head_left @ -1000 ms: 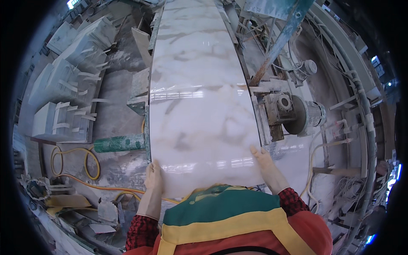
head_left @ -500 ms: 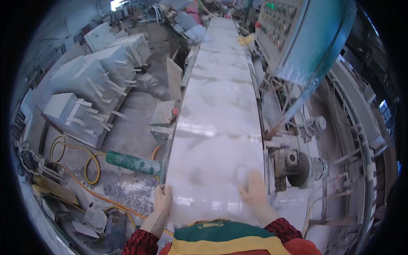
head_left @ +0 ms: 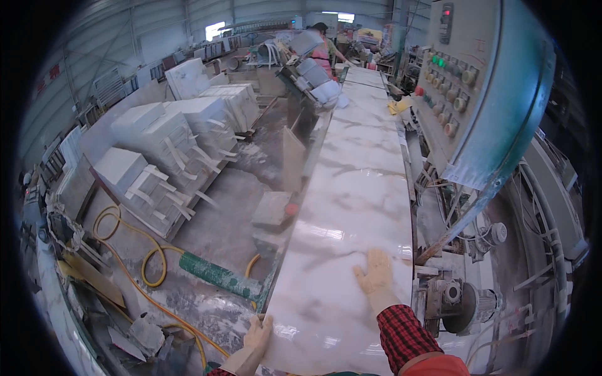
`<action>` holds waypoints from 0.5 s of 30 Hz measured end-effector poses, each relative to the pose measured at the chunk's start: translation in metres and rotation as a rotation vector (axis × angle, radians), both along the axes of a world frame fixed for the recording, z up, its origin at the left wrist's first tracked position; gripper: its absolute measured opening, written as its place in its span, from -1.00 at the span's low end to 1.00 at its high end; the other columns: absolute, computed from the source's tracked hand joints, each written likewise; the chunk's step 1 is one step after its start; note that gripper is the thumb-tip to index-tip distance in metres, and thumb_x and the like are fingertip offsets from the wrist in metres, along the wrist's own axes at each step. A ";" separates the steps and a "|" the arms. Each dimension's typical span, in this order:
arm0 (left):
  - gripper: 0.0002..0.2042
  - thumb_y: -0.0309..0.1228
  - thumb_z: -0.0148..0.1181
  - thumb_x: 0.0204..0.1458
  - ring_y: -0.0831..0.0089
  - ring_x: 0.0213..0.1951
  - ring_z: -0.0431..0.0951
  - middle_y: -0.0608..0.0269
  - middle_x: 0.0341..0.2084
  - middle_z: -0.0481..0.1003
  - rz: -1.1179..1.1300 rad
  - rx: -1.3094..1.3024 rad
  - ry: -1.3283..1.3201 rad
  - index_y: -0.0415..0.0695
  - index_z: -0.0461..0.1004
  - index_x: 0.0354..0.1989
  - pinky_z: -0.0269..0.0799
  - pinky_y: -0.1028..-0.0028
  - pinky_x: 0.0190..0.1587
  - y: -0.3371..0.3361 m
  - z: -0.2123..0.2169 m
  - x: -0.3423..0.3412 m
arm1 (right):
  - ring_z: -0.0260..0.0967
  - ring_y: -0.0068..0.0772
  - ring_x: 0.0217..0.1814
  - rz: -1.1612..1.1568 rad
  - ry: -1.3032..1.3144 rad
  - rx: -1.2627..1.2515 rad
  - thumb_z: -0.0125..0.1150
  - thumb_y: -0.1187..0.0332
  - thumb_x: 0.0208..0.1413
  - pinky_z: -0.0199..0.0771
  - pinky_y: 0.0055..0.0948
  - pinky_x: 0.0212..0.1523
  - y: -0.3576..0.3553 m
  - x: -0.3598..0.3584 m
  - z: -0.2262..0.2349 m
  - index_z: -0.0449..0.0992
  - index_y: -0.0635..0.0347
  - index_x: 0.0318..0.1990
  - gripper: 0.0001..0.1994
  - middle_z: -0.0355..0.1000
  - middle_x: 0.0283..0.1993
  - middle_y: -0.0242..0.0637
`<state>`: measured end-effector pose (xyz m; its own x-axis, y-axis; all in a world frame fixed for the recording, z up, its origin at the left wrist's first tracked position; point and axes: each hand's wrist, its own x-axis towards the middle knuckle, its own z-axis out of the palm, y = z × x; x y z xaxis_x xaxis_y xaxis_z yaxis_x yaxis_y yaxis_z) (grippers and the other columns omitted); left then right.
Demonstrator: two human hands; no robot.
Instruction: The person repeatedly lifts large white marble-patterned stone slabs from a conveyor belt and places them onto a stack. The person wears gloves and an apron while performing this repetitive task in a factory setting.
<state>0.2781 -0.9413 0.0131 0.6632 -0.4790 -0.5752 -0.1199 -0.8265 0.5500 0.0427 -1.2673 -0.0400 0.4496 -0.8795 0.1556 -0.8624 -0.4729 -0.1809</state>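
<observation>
On near end of slab [head_left: 351, 207]: right hand [head_left: 375, 274] flat, fingers spread on top; left hand [head_left: 258, 333] curled over left edge. Hands apart. Slab runs far along bench beside control panel [head_left: 476, 94]. Judged heavy, stiff, polished-slick, brittle; grip edges, not face.

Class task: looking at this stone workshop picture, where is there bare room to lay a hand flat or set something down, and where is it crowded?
Free: the long white veined marble slab ahead of the right hand, up to the yellow cloth. The left hand grips its near left edge. Crowded: the floor left, with yellow hose, green cylinder and stacked white slabs.
</observation>
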 end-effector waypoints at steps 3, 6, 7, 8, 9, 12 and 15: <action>-0.35 0.28 -0.05 0.23 0.01 0.17 0.57 0.03 0.16 0.56 0.041 -0.039 0.101 0.10 0.36 0.32 0.36 0.22 0.27 0.001 0.004 -0.001 | 0.04 0.08 0.63 0.012 0.029 -0.067 0.20 -0.13 0.21 -0.13 0.03 0.64 -0.008 -0.003 0.003 0.33 0.16 0.43 -0.25 0.19 0.55 0.01; -0.32 0.27 0.01 0.22 0.10 0.15 0.59 0.08 0.17 0.56 0.098 0.003 0.195 0.05 0.37 0.35 0.39 0.26 0.24 -0.004 0.026 -0.004 | -0.02 0.15 0.65 0.080 0.016 0.033 0.16 -0.12 0.24 -0.17 0.03 0.66 -0.016 -0.003 0.014 0.25 0.25 0.48 -0.20 0.16 0.56 0.09; -0.31 0.25 0.04 0.22 0.13 0.14 0.60 0.10 0.17 0.57 0.090 0.009 0.236 0.02 0.37 0.36 0.42 0.27 0.22 -0.003 0.022 0.003 | -0.02 0.16 0.65 0.061 0.018 0.016 0.18 -0.10 0.24 -0.17 0.03 0.65 -0.018 -0.006 0.012 0.24 0.27 0.49 -0.20 0.14 0.57 0.12; -0.31 0.24 0.04 0.23 0.14 0.13 0.61 0.11 0.16 0.57 0.067 -0.016 0.188 0.00 0.37 0.36 0.43 0.27 0.21 0.003 0.016 0.006 | -0.03 0.18 0.65 0.033 0.013 -0.001 0.19 -0.07 0.24 -0.17 0.04 0.65 -0.020 -0.010 0.006 0.23 0.28 0.49 -0.20 0.13 0.57 0.14; -0.31 0.23 0.04 0.23 0.15 0.11 0.61 0.13 0.15 0.58 0.039 -0.044 0.140 -0.01 0.36 0.37 0.45 0.27 0.19 0.010 0.008 0.007 | -0.04 0.19 0.65 0.031 0.001 0.000 0.19 -0.07 0.25 -0.19 0.05 0.65 -0.022 -0.008 0.005 0.22 0.30 0.50 -0.19 0.12 0.58 0.16; -0.33 0.23 0.03 0.26 0.19 0.09 0.61 0.16 0.15 0.57 0.124 -0.040 0.197 0.04 0.36 0.38 0.48 0.27 0.16 0.040 0.026 0.002 | -0.06 0.21 0.66 0.011 -0.030 0.022 0.18 -0.08 0.26 -0.22 0.05 0.66 -0.023 -0.003 0.008 0.19 0.35 0.50 -0.17 0.09 0.58 0.20; -0.34 0.16 0.04 0.31 0.22 0.15 0.58 0.19 0.16 0.58 0.429 -0.302 0.497 -0.06 0.34 0.40 0.44 0.27 0.22 0.098 -0.018 -0.019 | -0.09 0.21 0.67 0.018 -0.016 0.105 0.14 -0.10 0.27 -0.25 0.06 0.66 -0.015 0.009 0.032 0.17 0.37 0.52 -0.16 0.07 0.59 0.20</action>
